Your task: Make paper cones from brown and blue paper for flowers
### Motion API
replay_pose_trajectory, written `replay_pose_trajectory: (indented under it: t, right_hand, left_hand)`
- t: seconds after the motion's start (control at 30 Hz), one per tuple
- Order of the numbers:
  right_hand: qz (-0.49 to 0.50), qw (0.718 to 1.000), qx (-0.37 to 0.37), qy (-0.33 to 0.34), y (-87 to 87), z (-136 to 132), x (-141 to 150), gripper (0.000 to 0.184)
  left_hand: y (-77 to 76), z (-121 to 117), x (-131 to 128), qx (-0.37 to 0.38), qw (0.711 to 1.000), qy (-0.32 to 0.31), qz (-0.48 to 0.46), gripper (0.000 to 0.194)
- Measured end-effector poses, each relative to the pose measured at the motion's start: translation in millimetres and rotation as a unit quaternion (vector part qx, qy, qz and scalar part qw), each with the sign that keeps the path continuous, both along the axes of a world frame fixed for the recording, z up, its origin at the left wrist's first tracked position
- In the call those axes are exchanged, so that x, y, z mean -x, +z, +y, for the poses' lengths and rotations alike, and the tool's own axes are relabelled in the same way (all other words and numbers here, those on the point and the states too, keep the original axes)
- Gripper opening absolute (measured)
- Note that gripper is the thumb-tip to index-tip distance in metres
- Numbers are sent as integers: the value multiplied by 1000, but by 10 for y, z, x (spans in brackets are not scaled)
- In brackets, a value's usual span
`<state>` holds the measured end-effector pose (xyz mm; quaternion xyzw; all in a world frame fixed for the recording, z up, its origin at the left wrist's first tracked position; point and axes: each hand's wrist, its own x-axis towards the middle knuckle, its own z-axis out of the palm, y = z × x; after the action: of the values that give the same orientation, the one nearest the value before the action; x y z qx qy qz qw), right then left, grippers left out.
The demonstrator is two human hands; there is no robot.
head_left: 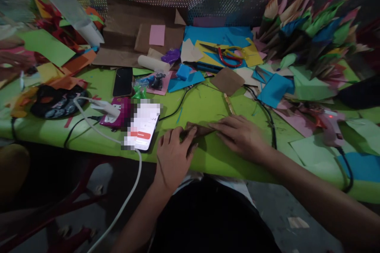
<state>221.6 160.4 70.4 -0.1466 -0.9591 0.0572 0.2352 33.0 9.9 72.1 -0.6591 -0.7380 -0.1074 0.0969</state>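
Both hands [174,154] [242,136] pinch the small brown paper piece [202,129] at opposite ends, fingers nearly closed, seemingly to steady it.

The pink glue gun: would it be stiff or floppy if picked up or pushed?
The pink glue gun would probably feel stiff, since its body looks like hard plastic. Its black cord would likely bend and trail, perhaps tugging on it. A push might shift the loose pale green paper beside it.
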Motion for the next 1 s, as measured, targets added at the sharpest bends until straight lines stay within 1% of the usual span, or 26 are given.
replay_pose_trajectory:
  t: [0.1, 0.3, 0.47, 0.57, 0.73, 0.83, 1.0]
  right_hand:
    - [0, 1000, 1, 9, 5, 1, -12, 31]
    - [-40, 999, -11, 22, 1, -23, 2, 31]
    - [7, 1000, 13, 4, 5, 11, -24, 28]
    - [14, 1000, 14, 1, 17, 20, -43, 27]
    - [-17, 1000, -9, 17, 52, -1, -48, 25]
    - [-37, 999, -21, 23, 71, -10, -50, 26]
    - [-39, 999, -20, 16, 72, -14, -57, 30]
  left_hand:
    - [-4, 0, 2, 2, 1000, 3, 0, 40]
    - [-1, 1, 2, 6, 1000, 1, 4, 40]
    - [-18, -4, 14, 6, 1000, -1, -5, 42]
    - [-33, -6, 17, -3, 1000, -1, -4, 42]
    - [-34, -14, 18, -4, 1000, 0, -8, 43]
    - [-27, -16, 20, 3, 1000, 0, -14, 43]
    - [-22, -12, 15, 7, 1000, 1, -18, 43]
